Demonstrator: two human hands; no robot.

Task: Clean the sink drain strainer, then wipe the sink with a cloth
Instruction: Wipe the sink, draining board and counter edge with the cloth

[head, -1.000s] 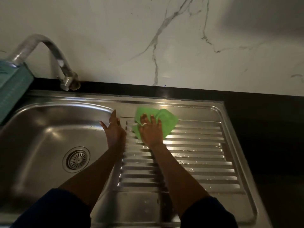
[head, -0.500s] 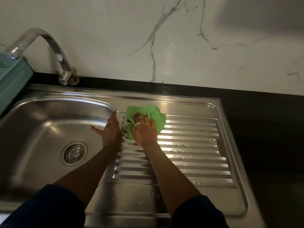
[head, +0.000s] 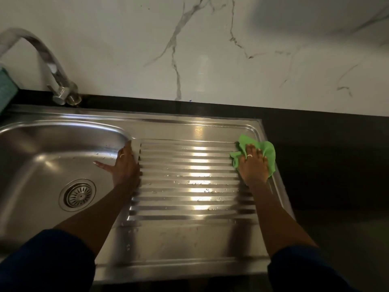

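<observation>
Right hand point(head: 254, 165) pressed on a crumpled green cloth point(head: 268, 151) bunched past its fingertips point(head: 250, 146), ribbed steel drainboard point(head: 189, 165) between both hands, left hand point(head: 124, 165) lay on the basin rim point(head: 124, 131), round metal strainer point(head: 77, 194) below its thumb.

The round metal drain strainer point(head: 77, 194) sits in the bottom of the stainless steel sink bowl point(head: 42, 148) to my left, with the curved metal tap point(head: 50, 66) behind the bowl. My left hand point(head: 125, 167) rests on the rim between the bowl and the ribbed steel drainboard point(head: 189, 165) to its right. At the drainboard's far right edge my right hand point(head: 253, 166) lies on the crumpled green cloth point(head: 269, 151), and the dark stone surface point(head: 328, 165) is just beyond.
</observation>
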